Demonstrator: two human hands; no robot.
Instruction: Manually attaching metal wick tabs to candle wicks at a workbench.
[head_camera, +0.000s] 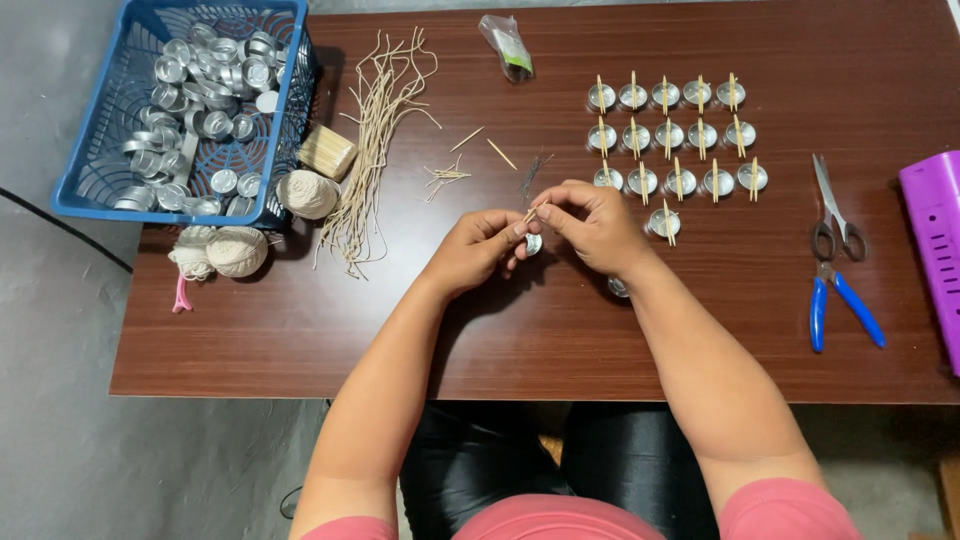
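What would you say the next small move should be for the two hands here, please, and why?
Probably set the small metal cup down beside the lone one starting the fourth row. The left hand and right hand hold a stick above that cup, and each finished cup on the table carries a stick across its rim.

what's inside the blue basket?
The blue basket holds a heap of small round silver metal cups, mostly toward the far and right side. Bare mesh floor shows at left. Anything beneath the heap is covered.
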